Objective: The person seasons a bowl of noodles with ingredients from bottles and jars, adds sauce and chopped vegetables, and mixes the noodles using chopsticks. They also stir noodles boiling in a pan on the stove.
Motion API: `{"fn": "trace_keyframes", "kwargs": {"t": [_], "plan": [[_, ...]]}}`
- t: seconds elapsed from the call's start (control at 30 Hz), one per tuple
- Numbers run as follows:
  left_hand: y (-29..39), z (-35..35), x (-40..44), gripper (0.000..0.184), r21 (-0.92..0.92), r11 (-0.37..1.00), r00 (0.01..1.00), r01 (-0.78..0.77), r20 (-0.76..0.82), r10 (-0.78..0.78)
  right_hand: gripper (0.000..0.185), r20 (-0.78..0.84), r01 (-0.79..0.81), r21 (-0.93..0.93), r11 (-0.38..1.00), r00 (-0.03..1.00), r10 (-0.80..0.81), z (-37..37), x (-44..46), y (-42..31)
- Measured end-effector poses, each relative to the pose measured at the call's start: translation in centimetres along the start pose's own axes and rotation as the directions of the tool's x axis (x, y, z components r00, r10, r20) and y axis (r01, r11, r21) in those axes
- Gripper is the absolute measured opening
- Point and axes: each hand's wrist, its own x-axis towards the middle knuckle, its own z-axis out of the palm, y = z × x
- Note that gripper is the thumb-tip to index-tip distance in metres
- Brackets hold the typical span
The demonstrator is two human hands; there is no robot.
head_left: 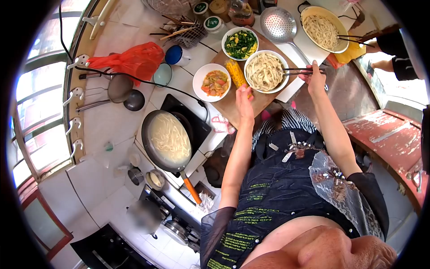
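Note:
My left hand (244,102) has its fingers closed at the near end of a yellow corn cob (235,73). The cob lies on a wooden board (229,105) between two bowls. Dark chopsticks (293,71) are gripped in my right hand (314,78), their tips at the noodles in a white bowl (265,71). Left of the cob sits a bowl of chopped, sauced food (214,84). Behind it stands a bowl of greens with yellow pieces (240,44).
A pan of noodles in pale liquid (168,136) stands on a black cooktop at left. A skimmer (278,26) lies behind the board. Another person's hand (372,45) is near chopsticks at a yellow-rimmed noodle bowl (324,29). A black cable (152,75) crosses the counter.

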Motion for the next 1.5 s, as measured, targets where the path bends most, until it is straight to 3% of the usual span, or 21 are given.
{"fn": "trace_keyframes", "kwargs": {"t": [0.17,0.23,0.27,0.3,0.43,0.47,0.5,0.57,0.63,0.7,0.77,0.87,0.9,1.0,1.1,1.17,1.23,1.37,1.5], "plan": [[-0.3,0.0,0.0,0.050,0.022,1.000,0.999,0.006,-0.034,-0.006,0.036,-0.014,-0.044,0.114,0.992,0.999,0.046,0.9,0.5,-0.2],[-0.2,0.1,0.0,0.050,0.029,1.000,0.999,0.006,-0.041,-0.005,0.036,0.073,0.073,0.002,0.997,0.995,-0.073,3.3,-0.5,-0.9],[-0.3,0.2,-0.1,0.050,0.028,1.000,0.999,0.009,-0.047,-0.007,0.037,0.094,0.062,0.039,0.997,0.993,-0.065,2.9,0.0,-0.5],[-0.3,0.1,0.1,0.050,0.032,0.999,0.999,0.005,-0.044,-0.004,0.038,0.282,0.147,-0.148,0.978,0.954,-0.101,6.1,-3.5,-2.1],[-0.5,0.0,-0.2,0.050,-0.028,1.000,0.998,0.003,-0.055,-0.005,0.037,0.517,0.347,-0.405,0.846,0.850,-0.101,7.9,-5.6,-7.8],[-0.4,0.0,-0.2,0.051,-0.035,0.999,0.999,0.010,-0.043,-0.011,0.035,0.508,0.346,-0.412,0.843,0.855,-0.103,8.0,-5.9,-8.0],[-0.5,0.2,-0.5,0.051,-0.046,0.999,0.998,0.011,-0.060,-0.014,0.033,0.547,0.471,-0.391,0.791,0.810,-0.212,7.7,-6.1,-10.8],[-0.5,0.8,-0.8,0.050,-0.064,0.998,0.995,0.020,-0.092,-0.026,0.031,0.664,0.797,-0.391,0.461,0.591,-0.458,7.6,-4.5,-9.2],[-0.4,0.8,-0.7,0.050,-0.061,0.998,0.995,0.022,-0.098,-0.027,0.028,0.674,0.822,-0.439,0.363,0.569,-0.471,7.7,-3.7,-7.1],[-0.4,1.0,-0.6,0.050,-0.060,0.998,0.994,0.022,-0.110,-0.028,0.031,0.632,0.672,-0.477,0.567,0.710,-0.310,8.2,-3.8,-4.3],[-0.5,0.9,-0.9,0.050,-0.066,0.998,0.994,0.001,-0.106,-0.008,0.033,0.604,0.493,-0.357,0.794,0.770,-0.206,9.3,-5.5,-5.7],[-0.5,1.1,-0.8,0.050,-0.067,0.998,0.993,0.005,-0.116,-0.012,0.034,0.543,0.416,-0.431,0.801,0.828,-0.138,8.2,-5.7,-9.4],[-0.5,1.1,-0.9,0.050,-0.065,0.998,0.993,0.006,-0.117,-0.014,0.034,0.532,0.395,-0.356,0.847,0.831,-0.164,8.3,-5.9,-9.2],[-0.6,1.3,-1.1,0.051,-0.084,0.996,0.992,0.005,-0.122,-0.015,0.035,0.503,0.398,-0.404,0.824,0.848,-0.163,5.9,-5.4,-11.8],[-0.6,1.5,-1.0,0.052,-0.085,0.996,0.991,0.002,-0.136,-0.014,0.032,0.530,0.295,-0.399,0.868,0.847,-0.044,5.0,-5.0,-9.1],[-0.7,1.3,-1.2,0.053,-0.089,0.996,0.992,0.018,-0.124,-0.029,0.034,0.415,0.222,-0.317,0.922,0.907,-0.075,3.2,-3.7,-3.5],[-0.8,1.4,-1.0,0.053,-0.086,0.996,0.992,0.012,-0.121,-0.022,0.035,0.432,0.247,-0.318,0.916,0.897,-0.092,3.0,-3.0,-2.9],[-0.7,1.3,-1.3,0.053,-0.074,0.997,0.989,0.026,-0.143,-0.036,0.037,0.314,0.209,-0.311,0.927,0.943,-0.107,2.7,-1.8,-1.5],[-0.7,1.2,-1.1,0.053,-0.085,0.996,0.991,0.023,-0.130,-0.034,0.038,0.230,0.064,-0.198,0.978,0.973,-0.018,2.1,-0.1,-1.1]]}}
